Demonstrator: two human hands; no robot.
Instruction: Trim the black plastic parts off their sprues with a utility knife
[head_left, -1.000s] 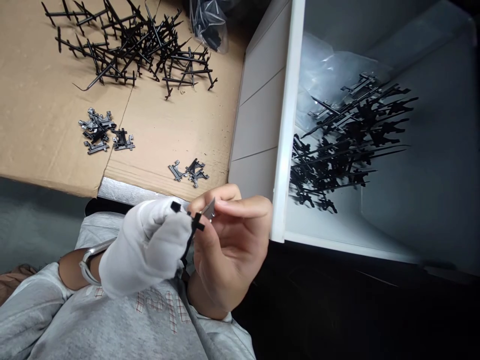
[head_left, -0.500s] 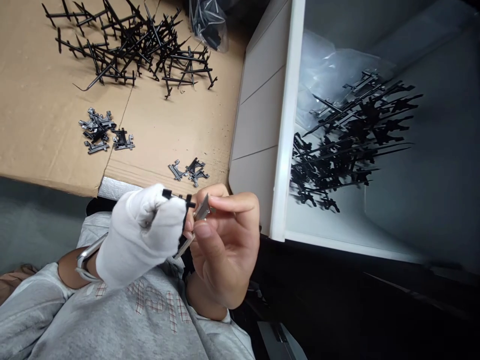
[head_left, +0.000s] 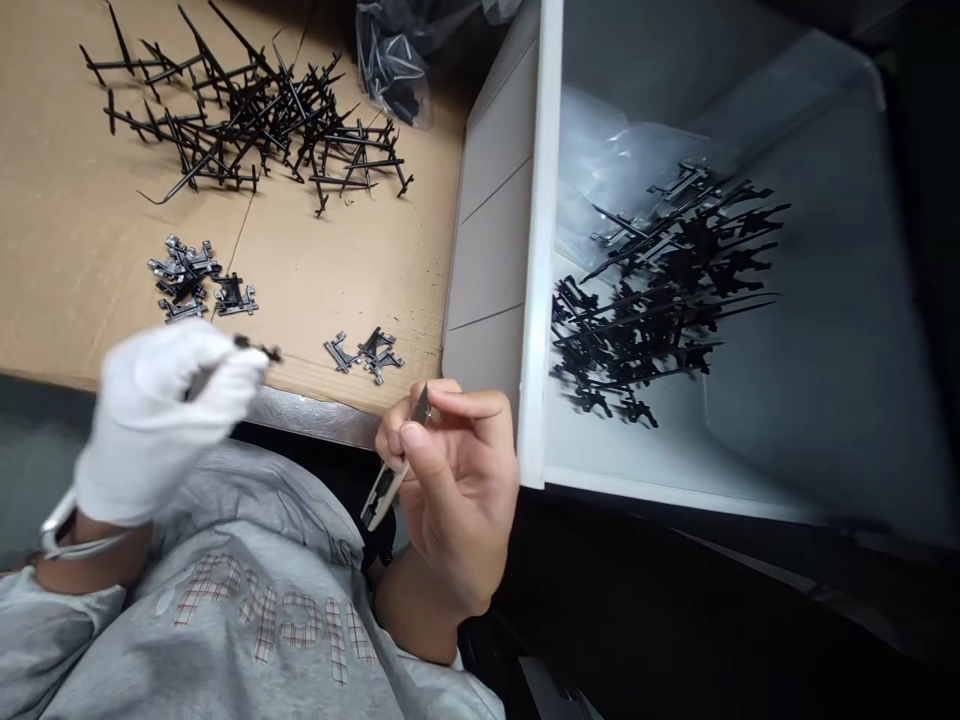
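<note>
A person's white-gloved left hand (head_left: pixel 157 425) pinches a black plastic part (head_left: pixel 256 349) over the front edge of a cardboard-covered desk (head_left: pixel 337 270), while the bare right hand (head_left: pixel 457 505) grips a small craft knife (head_left: pixel 388 492) just beside a white bin (head_left: pixel 534 280) of black plastic runners (head_left: pixel 645 310).

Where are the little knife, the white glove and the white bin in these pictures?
Craft knife (head_left: pixel 421 406): head view, on the blade.
White glove (head_left: pixel 161 425): head view, on its back.
White bin (head_left: pixel 541 250): head view, on its rim.
</note>
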